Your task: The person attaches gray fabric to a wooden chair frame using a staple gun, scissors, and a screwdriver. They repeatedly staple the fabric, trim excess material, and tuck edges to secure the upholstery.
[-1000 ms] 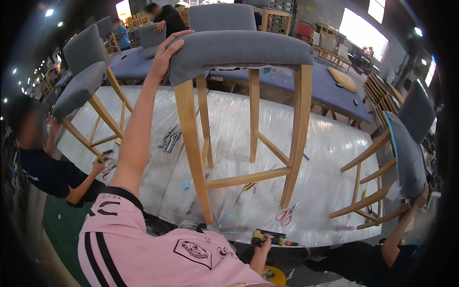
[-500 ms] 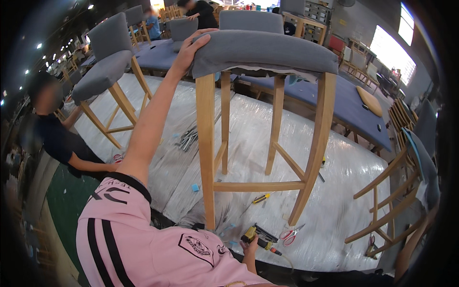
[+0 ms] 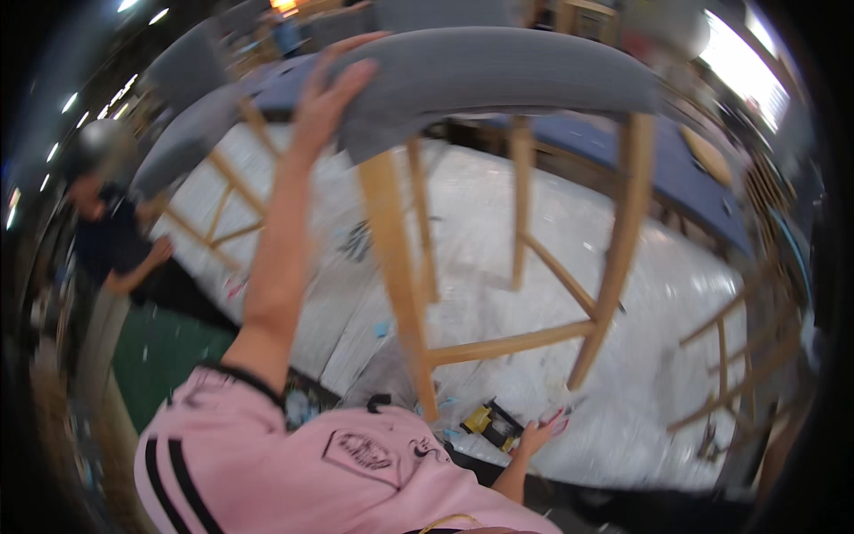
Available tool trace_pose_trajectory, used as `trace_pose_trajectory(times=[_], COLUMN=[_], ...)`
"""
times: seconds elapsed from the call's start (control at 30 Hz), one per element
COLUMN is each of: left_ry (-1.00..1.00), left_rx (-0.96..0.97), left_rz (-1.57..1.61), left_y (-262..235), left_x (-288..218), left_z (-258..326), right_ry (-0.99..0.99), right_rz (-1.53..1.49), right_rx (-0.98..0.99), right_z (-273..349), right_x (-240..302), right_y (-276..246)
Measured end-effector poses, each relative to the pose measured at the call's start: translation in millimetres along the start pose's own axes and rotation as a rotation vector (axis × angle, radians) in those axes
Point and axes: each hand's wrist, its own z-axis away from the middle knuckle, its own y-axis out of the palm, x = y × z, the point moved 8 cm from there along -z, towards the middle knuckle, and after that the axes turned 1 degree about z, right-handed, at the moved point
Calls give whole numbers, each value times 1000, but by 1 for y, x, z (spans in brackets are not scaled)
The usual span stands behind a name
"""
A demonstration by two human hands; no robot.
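A tall wooden bar chair (image 3: 511, 347) with a grey upholstered seat (image 3: 498, 71) stands in front of me. My left hand (image 3: 334, 102) grips the seat's left corner, thumb apart from the fingers that lie over the fabric. Low down, to the right of the chair's near left leg, a yellow and black staple gun (image 3: 489, 425) lies on the plastic-covered worktop (image 3: 498, 200). Just right of it, my right hand (image 3: 532, 440) is closed at the red handles of a pair of scissors (image 3: 558, 422). Motion blur softens its fingers.
Another grey bar chair (image 3: 191, 133) stands at the left, near a person in dark clothes (image 3: 111, 236). A further wooden chair frame (image 3: 725, 356) is on the right. Behind runs a blue padded table (image 3: 578, 147). Metal strips (image 3: 358, 240) lie left of the chair.
My right hand has let go of the staple gun and moved right to the scissors. The bar chair has tilted slightly under my left hand. The person at left has raised a hand.
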Motion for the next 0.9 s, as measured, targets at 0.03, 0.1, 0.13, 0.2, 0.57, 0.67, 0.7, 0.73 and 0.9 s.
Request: trace_pose_trajectory(times=[0.03,0.1,0.13,0.2,0.57,0.67,0.7,0.73,0.9], left_ry=[-146,-260,-231,-121,80,77,69,65,19], left_rx=[116,375,383,337,-85,-160,-187,-213,-336], left_rz=[266,476,460,302,-15,-45,-57,-64,-112], left_y=[24,46,65,83,100,88,81,74,38], left_x=[-2,-10,-5,-5,-70,-79,-80,-83,-84], left_z=[9,23,18,16,33,40,44,47,71], right_ry=[34,109,385,515,415,499,476,478,528], right_rz=[-250,-117,2,151,159,66,57,59,46], right_rx=[110,-55,176,267,155,148,121,123,43], right_z=[-8,-18,-18,-7,-49,-56,-58,-61,-52], right_x=[10,35,-43,-53,-17,-25,-25,-26,-44], right_y=[-8,-25,3,24,9,-7,-13,-15,-4])
